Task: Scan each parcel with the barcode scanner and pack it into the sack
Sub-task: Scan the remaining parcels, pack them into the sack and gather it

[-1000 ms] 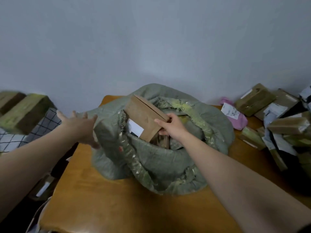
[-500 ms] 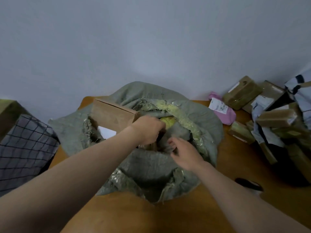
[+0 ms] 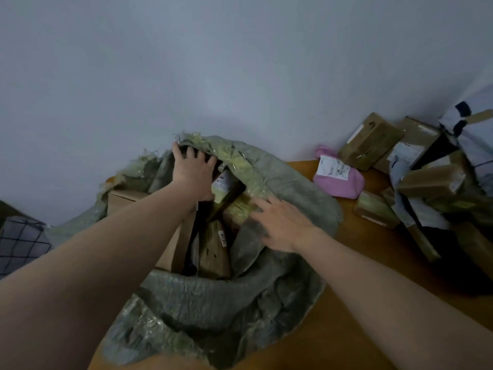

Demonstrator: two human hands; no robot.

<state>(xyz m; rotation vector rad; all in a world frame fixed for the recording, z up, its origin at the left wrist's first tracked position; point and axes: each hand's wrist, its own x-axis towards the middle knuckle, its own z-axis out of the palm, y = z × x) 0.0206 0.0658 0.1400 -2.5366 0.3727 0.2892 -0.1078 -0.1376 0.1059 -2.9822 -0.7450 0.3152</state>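
1. Sack [image 3: 218, 303]: woven and limp, slumped on the desk [image 3: 346, 329]. Its wall folds under load, so the rolled rim is judged the soundest hold.
2. Right hand [image 3: 282, 225], at 3 o'clock of the mouth: fingers straight, laid flat on the cloth, holding nothing.
3. Packed parcels [image 3: 213, 252]: taped cartons standing on edge inside. They are probably stiff and light, with slick tape.
4. Left hand [image 3: 193, 172], at 12 o'clock: fingers hooked over the far rim, gripping it.
5. Pink parcel [image 3: 338, 180], at 2 o'clock on the desk: apparently a soft pouch, unpacked, best grasped round its body.
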